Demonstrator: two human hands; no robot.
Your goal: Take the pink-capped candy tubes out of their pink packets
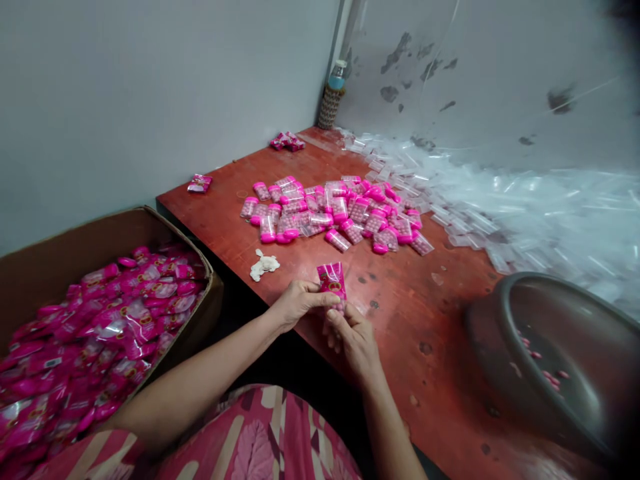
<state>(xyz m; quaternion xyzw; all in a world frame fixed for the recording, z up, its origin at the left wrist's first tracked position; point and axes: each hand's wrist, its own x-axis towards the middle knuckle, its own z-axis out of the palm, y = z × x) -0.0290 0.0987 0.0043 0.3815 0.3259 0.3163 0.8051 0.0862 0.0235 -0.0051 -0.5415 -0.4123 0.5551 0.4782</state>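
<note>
Over the table's near edge, both hands hold one pink printed candy packet (332, 279) upright. My left hand (303, 301) pinches its left side, with the thumb across the front. My right hand (354, 337) grips the lower end, where small pink balls seem to show; the fingers hide the rest. Beyond them lies a loose pile of small clear candy boxes (340, 210) with bright pink caps and pink balls inside. A crumpled whitish lump (264, 265) rests on the table left of the packet.
A carton (213, 287) full of pink packets stands at left, below the red table (400, 300). A grey basin (510, 300) with a few pink candies sits at right. Clear empty boxes (540, 207) heap along the back wall. A bottle (332, 100) stands in the corner.
</note>
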